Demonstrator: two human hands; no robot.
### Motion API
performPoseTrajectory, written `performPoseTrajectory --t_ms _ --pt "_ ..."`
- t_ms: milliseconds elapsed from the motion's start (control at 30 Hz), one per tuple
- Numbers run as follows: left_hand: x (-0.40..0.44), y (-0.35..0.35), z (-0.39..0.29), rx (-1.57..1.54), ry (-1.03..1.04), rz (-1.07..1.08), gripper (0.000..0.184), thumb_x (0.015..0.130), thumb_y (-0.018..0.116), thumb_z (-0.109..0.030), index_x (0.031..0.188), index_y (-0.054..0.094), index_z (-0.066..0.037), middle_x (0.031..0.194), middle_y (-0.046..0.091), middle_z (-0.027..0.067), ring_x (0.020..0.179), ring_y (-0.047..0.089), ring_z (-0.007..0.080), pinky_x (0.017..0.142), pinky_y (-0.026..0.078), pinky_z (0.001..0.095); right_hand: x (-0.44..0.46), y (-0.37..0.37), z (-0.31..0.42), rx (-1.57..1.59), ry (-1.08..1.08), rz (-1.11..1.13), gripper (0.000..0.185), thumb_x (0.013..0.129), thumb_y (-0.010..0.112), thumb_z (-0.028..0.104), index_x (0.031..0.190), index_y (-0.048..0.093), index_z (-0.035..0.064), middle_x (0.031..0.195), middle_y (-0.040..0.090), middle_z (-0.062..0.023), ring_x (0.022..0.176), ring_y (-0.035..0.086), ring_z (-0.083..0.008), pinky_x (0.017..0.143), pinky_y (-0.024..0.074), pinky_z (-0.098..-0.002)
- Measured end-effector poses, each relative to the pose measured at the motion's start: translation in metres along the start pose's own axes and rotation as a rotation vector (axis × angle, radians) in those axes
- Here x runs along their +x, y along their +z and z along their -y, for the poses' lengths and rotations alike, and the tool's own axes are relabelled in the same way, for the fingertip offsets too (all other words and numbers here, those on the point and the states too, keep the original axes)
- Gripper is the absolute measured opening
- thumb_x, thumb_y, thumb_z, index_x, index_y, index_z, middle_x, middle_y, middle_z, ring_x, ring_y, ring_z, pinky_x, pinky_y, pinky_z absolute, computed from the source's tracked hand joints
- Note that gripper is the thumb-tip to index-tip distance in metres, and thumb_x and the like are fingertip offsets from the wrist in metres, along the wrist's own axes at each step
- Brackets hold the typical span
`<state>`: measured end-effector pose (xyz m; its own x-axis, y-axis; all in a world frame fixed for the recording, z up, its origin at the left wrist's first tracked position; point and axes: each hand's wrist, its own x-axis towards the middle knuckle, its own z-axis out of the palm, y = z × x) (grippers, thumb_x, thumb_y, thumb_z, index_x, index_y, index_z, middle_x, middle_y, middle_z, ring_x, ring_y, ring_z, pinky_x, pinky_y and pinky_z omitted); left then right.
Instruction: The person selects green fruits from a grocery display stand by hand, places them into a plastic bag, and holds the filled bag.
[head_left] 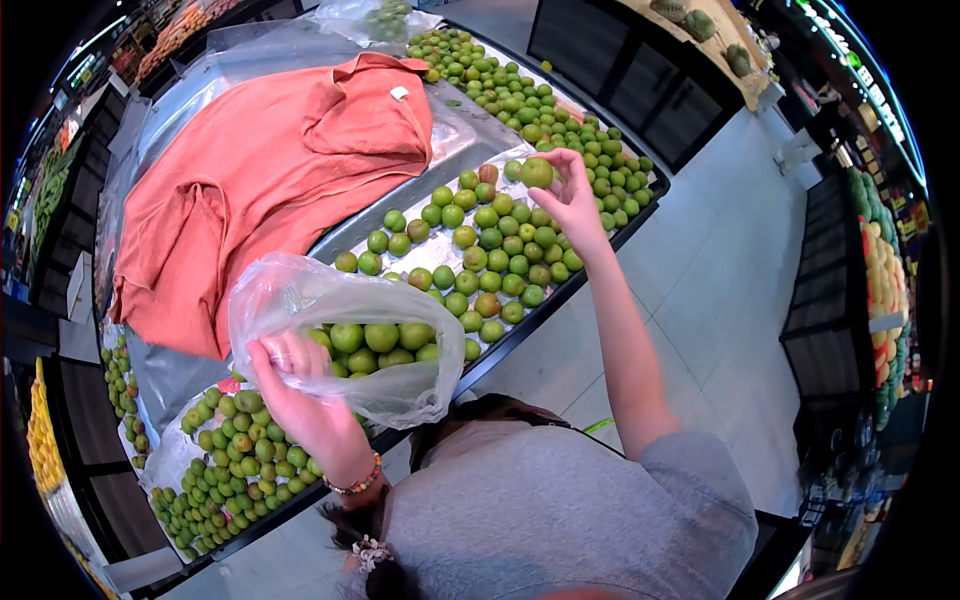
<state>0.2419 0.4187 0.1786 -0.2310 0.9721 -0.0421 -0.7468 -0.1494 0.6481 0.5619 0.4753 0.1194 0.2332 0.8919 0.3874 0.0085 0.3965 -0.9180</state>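
My right hand (573,205) pinches a round green fruit (536,173), plum-like in look, between thumb and fingers. It is raised over the right part of a display of similar loose fruits (490,237), some with brown patches. My left hand (312,415), with a beaded bracelet at the wrist, grips the rim of a clear plastic bag (432,312). The bag's mouth gapes toward me, and several green fruits (381,337) lie inside. Its bottom is hidden from view.
A coral-coloured cloth (260,160) covers the middle of the display stand. More green fruits (240,455) lie at the near left and along the far right edge (500,85). Tiled floor (690,260) runs to the right, with dark produce stands (835,300) beyond.
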Motion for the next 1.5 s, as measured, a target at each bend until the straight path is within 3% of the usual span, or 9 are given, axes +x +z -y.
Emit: performPoseTrajectory --t_ms 233,367,433,600,767,900,967,1133,1500 --pt "0.001 -0.006 0.001 -0.033 0.008 0.004 0.035 0.097 0.038 -0.026 0.065 0.034 -0.012 0.056 0.025 -0.0034 0.05 0.018 0.0063 0.047 0.017 0.0241 -0.03 0.056 0.083 0.512 0.193 0.306 0.03 0.084 0.054 0.014 0.11 0.04 0.0071 0.104 0.052 -0.0124 0.086 0.06 -0.0195 0.078 0.0489 -0.0293" --pt "-0.002 0.001 -0.001 -0.045 -0.005 -0.044 0.035 0.097 0.038 -0.025 0.065 0.034 -0.011 0.056 0.025 -0.0036 0.05 0.018 0.006 0.047 0.017 0.0235 -0.046 0.112 0.117 -0.028 -0.234 0.747 0.028 0.079 0.062 0.024 0.095 0.051 0.0042 0.081 0.056 -0.0082 0.068 0.057 -0.0207 0.061 0.0452 -0.0298" --pt "-0.002 -0.006 -0.002 -0.056 0.003 0.033 0.035 0.097 0.038 -0.025 0.065 0.033 -0.011 0.057 0.025 -0.0037 0.05 0.019 0.0062 0.047 0.018 0.0232 -0.051 0.136 0.12 -0.279 -0.065 0.859 0.03 0.076 0.066 0.021 0.097 0.053 0.0035 0.089 0.057 -0.0096 0.076 0.058 -0.0267 0.07 0.0467 -0.0322" --pt "-0.002 -0.009 -0.004 -0.065 0.015 0.008 0.034 0.097 0.038 -0.025 0.066 0.033 -0.012 0.057 0.025 -0.0038 0.05 0.019 0.0061 0.047 0.018 0.0234 -0.061 0.155 0.071 -0.845 -0.361 0.618 0.034 0.076 0.061 0.005 0.11 0.054 0.006 0.101 0.056 -0.0094 0.08 0.058 -0.0248 0.071 0.049 -0.0309" --pt "0.004 -0.02 -0.007 -0.083 0.026 0.037 0.033 0.097 0.038 -0.025 0.067 0.034 -0.012 0.058 0.025 -0.0035 0.051 0.019 0.0064 0.047 0.018 0.0239 -0.046 0.101 0.093 -0.479 -0.183 0.389 0.031 0.08 0.056 0.001 0.11 0.054 0.0072 0.094 0.058 -0.0083 0.078 0.058 -0.0179 0.071 0.0476 -0.0269" --pt "0.003 -0.014 -0.007 -0.09 0.028 -0.029 0.033 0.097 0.037 -0.025 0.067 0.034 -0.011 0.058 0.025 -0.003 0.051 0.018 0.0066 0.048 0.018 0.0242 -0.042 0.024 0.024 -0.934 0.098 0.097 0.025 0.08 0.059 0.008 0.105 0.055 0.0078 0.09 0.058 -0.011 0.079 0.06 -0.0237 0.066 0.0489 -0.0336" --pt "0.005 -0.017 -0.007 -0.083 0.025 -0.011 0.032 0.097 0.037 -0.024 0.068 0.035 -0.011 0.058 0.025 -0.0028 0.051 0.018 0.0067 0.048 0.018 0.0243 -0.058 -0.006 -0.02 -1.275 0.205 0.146 0.026 0.078 0.061 0.01 0.103 0.055 0.0075 0.094 0.057 -0.0118 0.085 0.059 -0.0269 0.071 0.0483 -0.0376" --pt "0.003 -0.008 -0.007 -0.062 0.018 -0.086 0.033 0.097 0.037 -0.025 0.067 0.035 -0.011 0.058 0.025 -0.0027 0.051 0.019 0.0067 0.047 0.017 0.0243 -0.085 -0.015 -0.051 -1.134 0.323 0.237 0.031 0.075 0.063 0.009 0.104 0.054 0.0082 0.103 0.052 -0.0104 0.098 0.051 -0.029 0.085 0.0439 -0.038" --pt "0.005 -0.009 -0.003 -0.068 0.014 -0.056 0.034 0.097 0.037 -0.023 0.066 0.033 -0.011 0.059 0.026 -0.0026 0.051 0.02 0.007 0.046 0.018 0.0241 -0.099 -0.026 -0.043 -1.27 0.242 0.274 0.042 0.065 0.062 0.001 0.104 0.05 0.0097 0.095 0.057 -0.0068 0.094 0.048 -0.0278 0.082 0.0421 -0.0388"
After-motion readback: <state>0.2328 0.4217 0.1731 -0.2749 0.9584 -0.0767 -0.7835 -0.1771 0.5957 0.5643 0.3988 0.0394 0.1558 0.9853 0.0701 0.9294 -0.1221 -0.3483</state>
